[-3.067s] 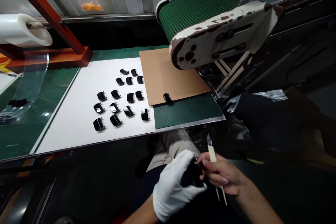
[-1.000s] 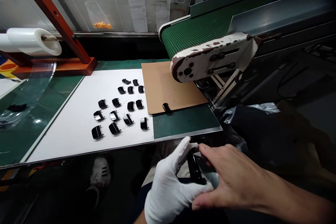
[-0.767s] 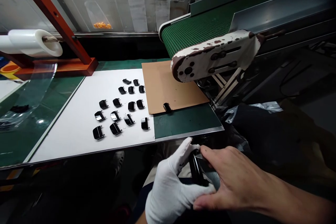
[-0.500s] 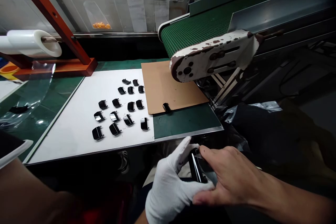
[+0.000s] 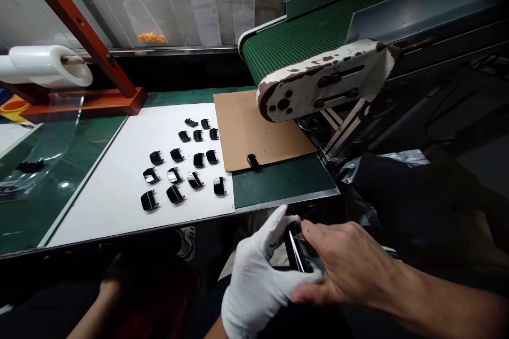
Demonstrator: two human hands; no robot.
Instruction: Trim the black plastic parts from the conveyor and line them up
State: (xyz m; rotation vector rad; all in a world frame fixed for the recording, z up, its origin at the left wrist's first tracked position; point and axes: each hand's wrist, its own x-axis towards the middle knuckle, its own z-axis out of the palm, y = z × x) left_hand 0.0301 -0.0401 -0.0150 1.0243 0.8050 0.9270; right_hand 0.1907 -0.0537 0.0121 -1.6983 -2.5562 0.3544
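Below the table's front edge, my left hand (image 5: 254, 280), in a white glove, grips a glossy black plastic part (image 5: 295, 250) between its fingers and thumb. The part is tilted, its upper end leaning left. My bare right hand (image 5: 350, 259) is closed around the part's right side, index finger at the top end and thumb near the gloved thumb at the lower end. Its other fingers are hidden from view. On the white sheet (image 5: 119, 190) lie several similar black parts (image 5: 175, 194) in loose rows. One more black part (image 5: 253, 161) rests at the cardboard's (image 5: 262, 132) front edge.
A green conveyor belt (image 5: 294, 42) with a chipped white end plate (image 5: 318, 82) overhangs the cardboard. At left, a wooden stand (image 5: 79, 26) carries a roll of clear film (image 5: 47, 66). Another person's forearm (image 5: 97, 307) shows at lower left. Dark bags (image 5: 397, 196) lie at right.
The other person's arm at the left has drawn back and down from the table edge. My hands and the held part have barely moved.
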